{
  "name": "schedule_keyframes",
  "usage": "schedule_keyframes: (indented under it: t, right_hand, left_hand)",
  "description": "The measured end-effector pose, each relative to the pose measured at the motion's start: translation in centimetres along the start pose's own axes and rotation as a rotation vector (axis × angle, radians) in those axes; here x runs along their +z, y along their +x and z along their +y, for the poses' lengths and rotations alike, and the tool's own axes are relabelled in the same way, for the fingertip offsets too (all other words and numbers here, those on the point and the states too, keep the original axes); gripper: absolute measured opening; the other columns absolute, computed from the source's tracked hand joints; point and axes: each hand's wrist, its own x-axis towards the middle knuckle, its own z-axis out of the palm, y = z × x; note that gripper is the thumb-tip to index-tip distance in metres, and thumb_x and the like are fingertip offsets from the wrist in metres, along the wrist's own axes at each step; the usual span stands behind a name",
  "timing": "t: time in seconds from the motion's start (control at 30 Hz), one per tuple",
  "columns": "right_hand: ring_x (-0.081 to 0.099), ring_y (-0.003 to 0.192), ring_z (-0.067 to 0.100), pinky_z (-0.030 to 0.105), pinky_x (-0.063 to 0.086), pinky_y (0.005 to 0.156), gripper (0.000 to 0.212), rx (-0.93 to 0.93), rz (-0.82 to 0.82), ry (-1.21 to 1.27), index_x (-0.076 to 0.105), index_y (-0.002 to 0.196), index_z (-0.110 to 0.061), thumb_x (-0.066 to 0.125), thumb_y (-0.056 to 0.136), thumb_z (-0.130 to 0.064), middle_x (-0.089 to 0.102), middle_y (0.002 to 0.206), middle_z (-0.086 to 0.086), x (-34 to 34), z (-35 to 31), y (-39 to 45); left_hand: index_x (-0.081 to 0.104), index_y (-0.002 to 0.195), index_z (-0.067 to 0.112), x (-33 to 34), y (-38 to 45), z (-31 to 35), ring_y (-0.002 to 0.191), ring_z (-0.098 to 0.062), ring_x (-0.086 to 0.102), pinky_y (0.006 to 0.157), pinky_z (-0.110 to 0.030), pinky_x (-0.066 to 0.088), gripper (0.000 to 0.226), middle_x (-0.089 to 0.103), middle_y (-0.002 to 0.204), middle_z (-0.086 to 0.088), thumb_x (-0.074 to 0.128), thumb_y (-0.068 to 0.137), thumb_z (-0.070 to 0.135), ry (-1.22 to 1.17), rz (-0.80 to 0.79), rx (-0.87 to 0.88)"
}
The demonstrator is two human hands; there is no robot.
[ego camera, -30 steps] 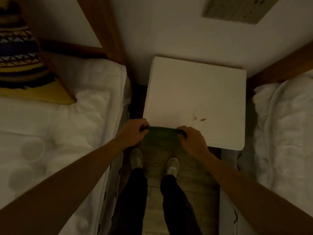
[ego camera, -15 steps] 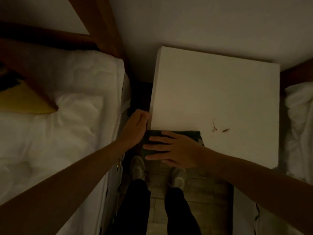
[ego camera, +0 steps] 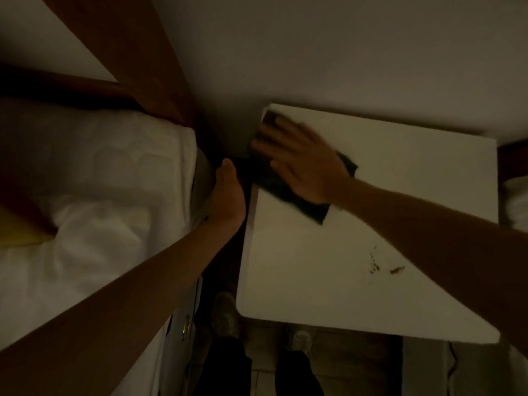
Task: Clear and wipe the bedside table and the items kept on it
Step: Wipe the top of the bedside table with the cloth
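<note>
Now the right hand (ego camera: 300, 160) lies flat, fingers spread, pressing a dark cloth (ego camera: 288, 192) onto the white counter (ego camera: 371, 224) at its far left corner, forearm reaching diagonally across. Half a second ago it pressed the cloth at the near edge. The left hand (ego camera: 227, 192), fingers straight, rests against the bed (ego camera: 100, 181) beside the counter. Brown specks (ego camera: 384, 265) mark the near part.

Both forearms are bare up to the frame edge, with no sleeve, watch or ring visible on the left hand (ego camera: 228, 192) or the right hand (ego camera: 300, 161). Below the hands, dark trousers (ego camera: 225, 367) cover both legs, ending at pale lace-up shoes (ego camera: 224, 312), dim in the low light.
</note>
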Motion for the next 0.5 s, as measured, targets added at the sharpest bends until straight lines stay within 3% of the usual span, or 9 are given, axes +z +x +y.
schedule_keyframes:
  t: [0.03,0.1,0.13,0.2,0.27,0.33,0.4,0.5]
  right_hand:
    - [0.013,0.155,0.025,0.049,0.012,0.125,0.05,0.089,0.031,0.02,0.028,0.157,-0.031,0.024,0.108,-0.038,0.024,0.166,-0.001,-0.2,1.2,0.9]
    - [0.016,0.154,0.024,0.049,0.016,0.124,0.05,0.217,0.093,0.055,0.029,0.157,-0.028,0.025,0.109,-0.038,0.026,0.165,0.0,-0.2,2.1,1.2]
    - [0.016,0.154,0.024,0.048,0.016,0.124,0.05,0.288,0.128,0.064,0.029,0.157,-0.028,0.024,0.109,-0.038,0.026,0.165,0.0,-0.1,2.1,0.7]
    - [0.014,0.155,0.023,0.047,0.015,0.125,0.052,0.539,0.197,0.083,0.026,0.158,-0.027,0.021,0.108,-0.039,0.023,0.166,-0.001,0.4,1.1,-1.2]
    - [0.009,0.155,0.022,0.048,0.014,0.124,0.055,0.89,0.252,0.114,0.02,0.16,-0.026,0.015,0.107,-0.041,0.017,0.168,0.0,1.4,-1.4,-3.9]
    - [0.006,0.156,0.023,0.051,0.014,0.124,0.057,1.101,0.269,0.142,0.014,0.161,-0.025,0.012,0.107,-0.043,0.013,0.168,0.001,2.3,-5.6,-7.0]
    - [0.003,0.156,0.023,0.051,0.013,0.124,0.057,1.095,0.234,0.141,0.01,0.161,-0.026,0.013,0.107,-0.043,0.009,0.169,0.002,3.1,-10.5,-10.3]
    - [0.003,0.156,0.024,0.051,0.012,0.124,0.058,0.877,0.119,0.127,0.011,0.161,-0.028,0.02,0.106,-0.042,0.006,0.169,0.002,4.0,-16.1,-14.7]
  left_hand:
    - [0.034,0.147,0.0,0.3,-0.3,0.0,0.137,-0.03,0.038,0.117,-0.029,0.027,0.056,0.04,0.151,-0.02,0.019,0.108,0.037,0.13,0.034,0.056]
    - [0.04,0.14,-0.001,1.3,-1.2,-0.2,0.127,-0.024,0.039,0.098,-0.008,0.027,0.049,0.044,0.143,-0.022,0.023,0.106,0.031,0.325,0.086,0.242]
    - [0.039,0.141,0.003,2.0,-1.9,0.0,0.125,-0.023,0.041,0.095,-0.009,0.029,0.051,0.044,0.142,-0.019,0.026,0.104,0.035,0.393,0.061,0.308]
    - [0.028,0.149,0.008,3.7,-3.0,-0.3,0.131,-0.027,0.041,0.101,-0.023,0.035,0.061,0.037,0.149,-0.016,0.028,0.101,0.046,0.508,0.025,0.415]
    - [0.018,0.153,0.008,4.8,-3.8,-0.5,0.133,-0.031,0.042,0.102,-0.035,0.042,0.068,0.03,0.153,-0.016,0.027,0.1,0.049,0.611,0.078,0.472]
    - [0.017,0.153,0.008,5.0,-4.0,-0.7,0.132,-0.033,0.044,0.097,-0.042,0.047,0.07,0.03,0.154,-0.016,0.022,0.1,0.054,0.686,0.141,0.482]
    - [0.017,0.153,0.01,5.0,-3.6,-0.8,0.133,-0.034,0.043,0.098,-0.046,0.047,0.073,0.029,0.155,-0.016,0.018,0.098,0.058,0.711,0.159,0.474]
    - [0.016,0.154,0.01,5.0,-3.5,-1.0,0.137,-0.035,0.038,0.107,-0.051,0.043,0.072,0.026,0.157,-0.016,0.017,0.098,0.056,0.732,0.144,0.491]
